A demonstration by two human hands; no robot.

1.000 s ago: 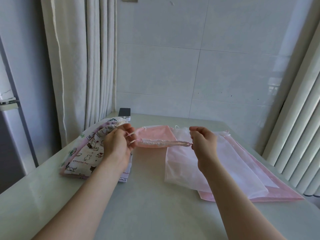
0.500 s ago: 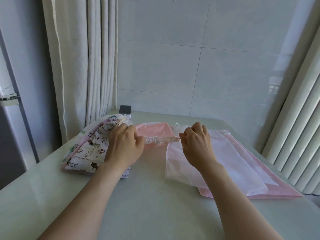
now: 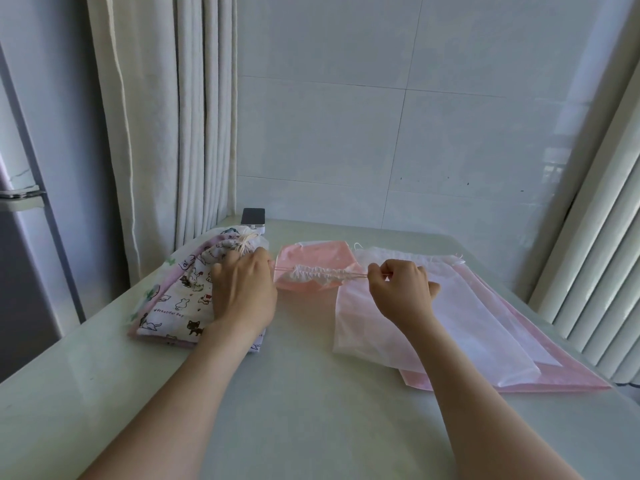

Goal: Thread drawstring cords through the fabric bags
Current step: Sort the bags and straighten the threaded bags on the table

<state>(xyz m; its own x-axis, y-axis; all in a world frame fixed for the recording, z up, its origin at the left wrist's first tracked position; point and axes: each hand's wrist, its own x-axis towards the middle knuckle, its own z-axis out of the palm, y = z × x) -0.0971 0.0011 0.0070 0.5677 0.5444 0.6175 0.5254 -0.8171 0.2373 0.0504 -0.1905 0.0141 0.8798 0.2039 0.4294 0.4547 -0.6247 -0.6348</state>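
Observation:
A pink fabric bag (image 3: 311,256) lies at the table's middle, its top edge gathered into a white ruffle (image 3: 320,273) along the drawstring cord (image 3: 356,276). My left hand (image 3: 244,292) pinches the cord's left end beside the ruffle and lies over a cartoon-print bag. My right hand (image 3: 401,292) pinches the cord's right end, and the cord runs taut between both hands. Flat sheer white bags (image 3: 485,327) and pink bags (image 3: 561,375) are stacked under and right of my right hand.
A pile of cartoon-print bags (image 3: 173,299), one tied shut with cord (image 3: 242,245), sits at the left. A small dark device (image 3: 253,218) stands at the back by the curtain (image 3: 162,133). Vertical blinds (image 3: 595,271) flank the table (image 3: 311,410) on the right.
My hands drew together and bunched the bag's top shorter, then moved apart again, my right hand sliding right along the cord. The ruffle now spans a longer stretch between them.

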